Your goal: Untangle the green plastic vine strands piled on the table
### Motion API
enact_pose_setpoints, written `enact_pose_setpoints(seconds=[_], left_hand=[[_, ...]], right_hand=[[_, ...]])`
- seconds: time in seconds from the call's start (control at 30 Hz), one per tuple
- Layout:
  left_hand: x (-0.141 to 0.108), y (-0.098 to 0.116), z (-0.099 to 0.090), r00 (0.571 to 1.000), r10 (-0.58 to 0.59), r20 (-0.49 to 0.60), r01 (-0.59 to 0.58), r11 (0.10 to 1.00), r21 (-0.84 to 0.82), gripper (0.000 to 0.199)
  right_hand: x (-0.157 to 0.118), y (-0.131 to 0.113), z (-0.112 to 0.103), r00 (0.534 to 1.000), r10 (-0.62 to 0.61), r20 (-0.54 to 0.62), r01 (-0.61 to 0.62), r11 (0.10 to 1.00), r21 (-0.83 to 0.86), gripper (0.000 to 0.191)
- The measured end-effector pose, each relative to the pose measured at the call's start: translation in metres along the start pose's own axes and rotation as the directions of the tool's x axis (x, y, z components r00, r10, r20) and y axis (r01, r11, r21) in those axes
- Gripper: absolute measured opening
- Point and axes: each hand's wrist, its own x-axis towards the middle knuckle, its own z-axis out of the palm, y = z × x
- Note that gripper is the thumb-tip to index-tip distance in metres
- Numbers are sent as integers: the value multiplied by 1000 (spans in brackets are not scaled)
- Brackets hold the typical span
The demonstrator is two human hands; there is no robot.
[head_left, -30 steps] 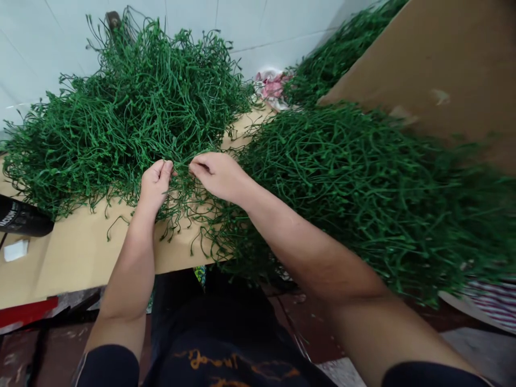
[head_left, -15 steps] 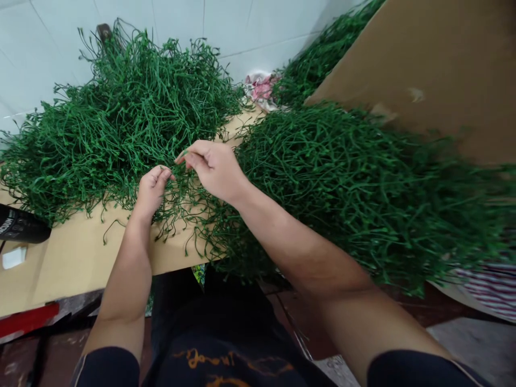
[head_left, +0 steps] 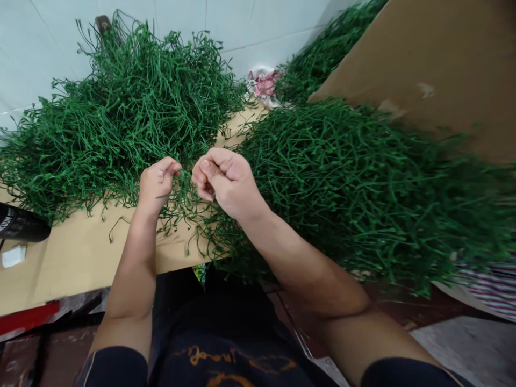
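Note:
My left hand (head_left: 157, 185) is closed in a pinch over the cardboard, and a thin green stem (head_left: 162, 196) pokes out below its fingers. Just to its right, my right hand (head_left: 226, 180) is curled with thumb against fingers; what it holds, if anything, is hidden. A few loose green stems (head_left: 185, 207) lie on the cardboard beneath and between the hands. Behind the left hand rises a big heap of thin green stems with small tips (head_left: 149, 102). Another large heap (head_left: 346, 183) spreads to the right, partly behind my right forearm.
Flat cardboard (head_left: 80, 258) covers the work surface. A black cylindrical container (head_left: 24, 223) and a small white piece (head_left: 14, 256) are at the left. A cardboard sheet (head_left: 435, 64) leans at upper right. A pink and white cloth (head_left: 264, 86) lies near the tiled wall (head_left: 258, 27).
My right hand has moved slightly right and down, its fingers curling in more. My left hand has shifted a little right and up, turning so a stem shows under its fingers.

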Motion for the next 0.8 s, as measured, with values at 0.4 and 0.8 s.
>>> enact_pose_setpoints(seconds=[0.4, 0.8], left_hand=[[4, -37, -63, 932, -180, -314, 196, 980, 19, 23], [11, -17, -41, 945, -211, -248, 141, 951, -275, 26]], right_hand=[[-6, -61, -68, 973, -153, -171, 162, 986, 36, 34], [2, -50, -67, 993, 78, -83, -84, 994, -73, 46]])
